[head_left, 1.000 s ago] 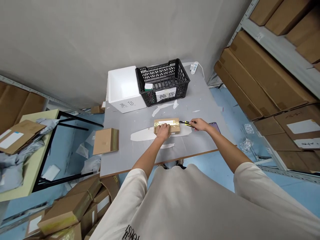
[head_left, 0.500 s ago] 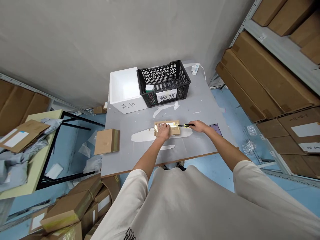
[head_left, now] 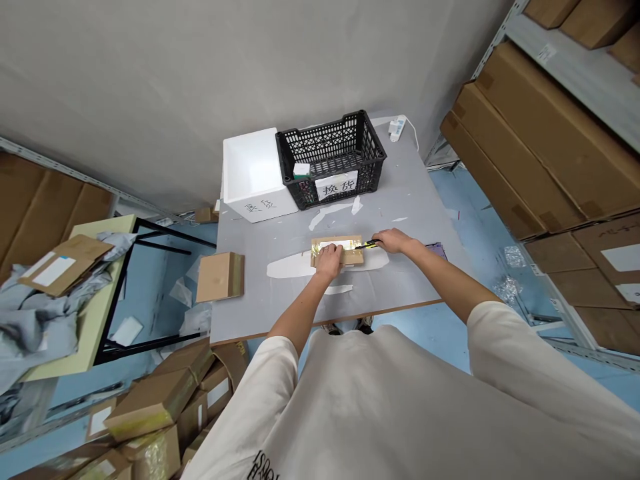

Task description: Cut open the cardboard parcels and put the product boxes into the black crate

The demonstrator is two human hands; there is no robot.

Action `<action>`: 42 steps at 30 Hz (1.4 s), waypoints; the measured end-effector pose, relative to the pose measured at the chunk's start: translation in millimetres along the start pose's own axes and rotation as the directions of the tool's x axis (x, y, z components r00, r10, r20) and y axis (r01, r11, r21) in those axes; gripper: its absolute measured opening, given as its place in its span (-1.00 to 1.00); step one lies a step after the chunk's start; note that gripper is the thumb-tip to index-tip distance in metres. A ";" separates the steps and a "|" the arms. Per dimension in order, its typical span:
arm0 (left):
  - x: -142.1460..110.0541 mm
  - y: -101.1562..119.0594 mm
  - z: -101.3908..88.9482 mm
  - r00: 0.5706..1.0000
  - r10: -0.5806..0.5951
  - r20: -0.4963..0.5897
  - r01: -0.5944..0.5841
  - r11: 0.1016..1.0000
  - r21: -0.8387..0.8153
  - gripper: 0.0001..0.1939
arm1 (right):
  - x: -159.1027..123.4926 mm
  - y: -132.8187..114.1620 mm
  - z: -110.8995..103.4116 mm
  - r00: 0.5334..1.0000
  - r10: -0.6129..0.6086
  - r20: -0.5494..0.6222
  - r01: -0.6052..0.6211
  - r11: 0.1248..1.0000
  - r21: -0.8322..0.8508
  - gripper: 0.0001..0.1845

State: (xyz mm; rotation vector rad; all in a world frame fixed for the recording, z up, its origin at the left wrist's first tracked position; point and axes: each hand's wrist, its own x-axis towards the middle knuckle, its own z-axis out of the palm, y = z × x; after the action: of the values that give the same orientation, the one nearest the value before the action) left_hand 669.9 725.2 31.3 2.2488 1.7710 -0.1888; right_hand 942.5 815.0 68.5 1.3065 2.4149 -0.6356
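Observation:
A small cardboard box [head_left: 354, 257] with shiny tape and a white label lies flat on the grey table [head_left: 245, 313]. My left hand [head_left: 329, 259] rests on its left half, fingers curled over the top and holding it down. In my right hand [head_left: 393, 241] is a black and yellow utility knife [head_left: 370, 244], gripped by its handle. The knife points left, and its tip is at the box's right end. Whether the blade has gone into the tape is too small to tell.
Behind stand a white foam box [head_left: 263, 207] and a black crate [head_left: 333, 163] holding a small white-green box. A carton [head_left: 214, 277] sits at the table's left edge. Near my right forearm lies a phone [head_left: 438, 249]. A power strip [head_left: 397, 128] is at the back right. Shelves with cartons flank the table.
The knife in my right hand has shifted slightly left, its tip now over the box's right end and tilted more. My left hand stays on the box. The whole view has shifted a little.

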 end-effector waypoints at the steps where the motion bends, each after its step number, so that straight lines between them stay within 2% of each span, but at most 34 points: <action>1: 0.6 -0.3 0.2 1.000 0.004 -0.002 -0.004 1.000 0.001 -0.48 | 1.1 1.4 -0.7 1.000 0.004 0.008 -0.004 1.000 0.008 -0.63; 6: 2.0 -0.6 -2.2 1.000 -0.005 0.018 0.005 1.000 -0.027 -0.49 | 1.8 13.5 2.4 0.995 0.048 0.091 -0.062 0.984 0.166 -0.62; 12: 1.1 -0.5 -6.1 0.999 0.002 0.046 0.000 0.999 -0.040 -0.53 | -8.2 21.5 23.5 0.976 0.022 0.217 -0.114 0.899 0.422 -0.64; 18: 3.7 -0.2 -6.5 0.999 0.007 0.039 -0.006 1.000 -0.030 -0.49 | -17.2 24.9 48.6 0.979 0.049 0.198 -0.161 0.781 0.603 -0.55; 30: 3.7 -1.1 -7.4 0.999 0.007 0.038 -0.005 0.998 -0.064 -0.49 | -30.0 22.2 67.6 0.980 0.061 0.191 -0.188 0.612 0.768 -0.53; 34: 4.0 -1.9 -5.0 0.999 0.012 0.035 -0.010 0.998 -0.064 -0.48 | -31.1 22.4 74.5 0.980 0.021 0.200 -0.178 0.552 0.815 -0.53; 38: 3.9 -2.2 -3.1 1.000 0.011 0.025 -0.010 0.997 -0.072 -0.48 | -33.2 21.2 79.2 0.986 0.011 0.166 -0.144 0.552 0.821 -0.52; 42: 2.8 -1.8 -1.7 1.000 0.011 0.017 -0.010 0.998 -0.070 -0.47 | -27.8 15.4 86.3 0.997 0.014 0.072 -0.067 0.588 0.806 -0.54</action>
State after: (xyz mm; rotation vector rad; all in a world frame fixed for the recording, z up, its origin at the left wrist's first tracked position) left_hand 668.6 728.7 31.9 2.2011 1.7297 -0.1416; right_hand 976.2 757.8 4.9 1.5834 2.0469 -1.8998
